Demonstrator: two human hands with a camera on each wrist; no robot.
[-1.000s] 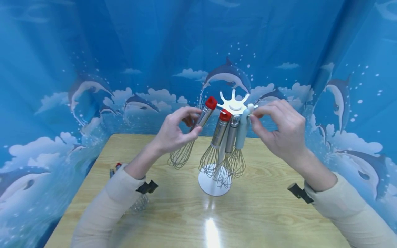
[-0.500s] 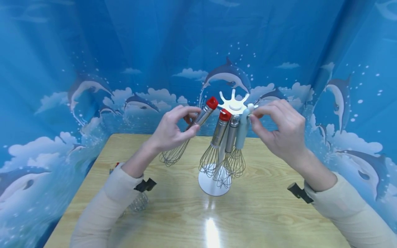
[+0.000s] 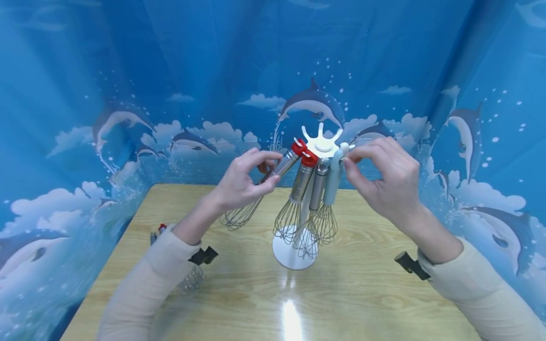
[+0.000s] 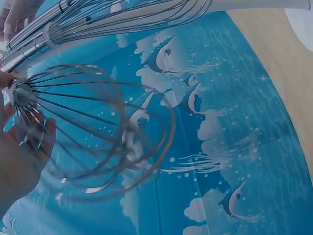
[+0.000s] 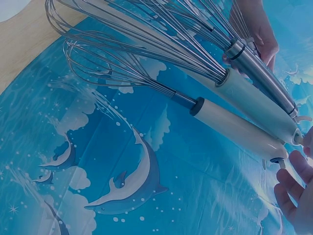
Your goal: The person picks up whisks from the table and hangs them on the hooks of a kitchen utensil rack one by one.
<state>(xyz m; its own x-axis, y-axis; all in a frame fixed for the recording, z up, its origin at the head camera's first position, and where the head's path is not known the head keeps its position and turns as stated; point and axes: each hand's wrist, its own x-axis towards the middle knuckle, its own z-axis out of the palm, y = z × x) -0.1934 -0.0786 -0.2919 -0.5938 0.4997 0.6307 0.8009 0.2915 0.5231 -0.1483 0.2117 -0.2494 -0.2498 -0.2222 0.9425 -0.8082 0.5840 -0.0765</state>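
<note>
A white whisk stand [image 3: 321,145] with radiating hooks bears several hanging whisks. My left hand [image 3: 247,182] grips a steel-handled, red-capped whisk [image 3: 286,163], tilted with its wires down to the left. The tip of a white hook shows at its cap. Beside it hang another red-capped whisk [image 3: 302,182], a grey-handled whisk [image 3: 318,189] and a pale blue whisk [image 3: 333,182]. My right hand [image 3: 386,177] pinches a stand hook by the pale blue handle's top; its fingertips partly hide the spot. In the left wrist view the held whisk's wires [image 4: 98,132] are blurred.
The round white base [image 3: 283,258] stands on a wooden table [image 3: 362,284]. More whisks [image 3: 192,279] lie at the left, partly under my left forearm. A blue dolphin-print curtain [image 3: 213,71] surrounds the table's back and sides.
The held whisk first tilted further left, then its red cap moved right and slightly down to the hook, close against the neighbouring red cap. My right hand stayed put.
</note>
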